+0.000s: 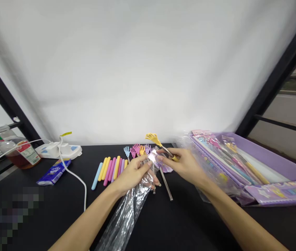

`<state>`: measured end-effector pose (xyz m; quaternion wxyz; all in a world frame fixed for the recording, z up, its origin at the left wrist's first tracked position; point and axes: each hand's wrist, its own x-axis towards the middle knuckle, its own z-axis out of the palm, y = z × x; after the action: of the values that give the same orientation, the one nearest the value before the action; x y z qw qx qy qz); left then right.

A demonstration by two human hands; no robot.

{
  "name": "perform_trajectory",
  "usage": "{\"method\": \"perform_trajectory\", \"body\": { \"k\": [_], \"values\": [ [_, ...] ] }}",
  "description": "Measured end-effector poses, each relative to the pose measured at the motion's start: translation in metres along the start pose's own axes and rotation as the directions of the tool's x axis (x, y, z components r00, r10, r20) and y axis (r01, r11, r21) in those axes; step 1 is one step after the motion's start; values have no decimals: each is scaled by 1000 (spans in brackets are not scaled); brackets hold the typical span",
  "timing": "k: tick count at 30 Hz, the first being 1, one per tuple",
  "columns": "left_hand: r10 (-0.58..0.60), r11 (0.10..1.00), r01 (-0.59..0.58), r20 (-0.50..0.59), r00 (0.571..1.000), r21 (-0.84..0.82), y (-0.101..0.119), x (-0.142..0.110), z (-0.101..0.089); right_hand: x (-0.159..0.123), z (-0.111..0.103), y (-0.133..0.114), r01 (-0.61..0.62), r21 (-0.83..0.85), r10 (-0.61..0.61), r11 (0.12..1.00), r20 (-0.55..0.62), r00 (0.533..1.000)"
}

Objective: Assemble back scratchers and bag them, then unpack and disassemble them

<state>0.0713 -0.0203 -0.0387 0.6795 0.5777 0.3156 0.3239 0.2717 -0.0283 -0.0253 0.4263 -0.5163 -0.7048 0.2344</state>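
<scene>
My left hand (133, 174) is closed round the top of a long clear plastic sleeve (127, 216) that trails toward me over the black table (179, 223). My right hand (186, 164) pinches a yellow hand-shaped back scratcher (154, 138) by its metal shaft, the yellow head pointing up and away. Its fingertips also touch the sleeve's pink-printed mouth (154, 157). Just behind my hands lies a row of scratchers with pastel handles (110, 169) and small hand-shaped heads (137, 150).
A purple tray (281, 164) of packaged scratchers stands at the right, with clear wrapping spilling over its near edge. At the left are a jar (17, 148), a white device (59, 150) with a cable (78, 181), and a blue packet (54, 171). A white wall rises behind.
</scene>
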Motion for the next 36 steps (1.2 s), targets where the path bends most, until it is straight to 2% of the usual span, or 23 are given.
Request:
{"method": "perform_trajectory", "body": {
  "k": [3,7,10,12,14,17,19,23,25,27,30,32,34,36],
  "values": [
    [-3,999,1,37,999,40,-3,-1,0,0,-1,1,-38,-59,37,998,-22,999],
    [22,997,-27,68,997,71,-4,0,-3,2,-10,1,-81,82,76,993,64,995],
    [33,998,-32,-17,999,60,0,2,-6,4,-19,4,-144,179,158,973,-68,985],
    [50,998,-45,-91,995,54,3,3,-8,4,-22,5,-158,175,182,972,-130,975],
    [62,996,-56,-92,994,63,5,4,-8,4,-19,3,-134,135,145,982,-80,986],
    [55,996,-55,2,998,72,2,4,-5,3,-7,-2,-91,101,88,991,33,996],
    [50,996,-54,47,998,77,-1,4,-4,3,1,-3,-82,76,78,994,54,996],
    [48,995,-52,41,998,90,-8,4,-6,2,7,1,-55,-60,52,997,-49,997],
    [45,995,-49,37,998,90,-10,4,-8,1,6,2,-10,-144,-7,990,-115,993],
    [46,996,-48,35,998,79,-9,4,-8,-1,4,1,81,-191,-105,978,-118,987],
    [49,998,-51,51,998,45,-6,2,-6,-5,5,-3,264,-153,-266,952,11,964],
    [32,999,-33,46,998,21,-3,1,-4,-7,6,-4,337,-100,-326,936,110,939],
    [13,1000,-14,27,1000,7,0,0,-4,-8,7,-3,339,-89,-324,936,154,934],
    [14,1000,-14,15,1000,5,1,1,-6,-7,6,-2,294,-120,-278,948,134,951]
  ]
}}
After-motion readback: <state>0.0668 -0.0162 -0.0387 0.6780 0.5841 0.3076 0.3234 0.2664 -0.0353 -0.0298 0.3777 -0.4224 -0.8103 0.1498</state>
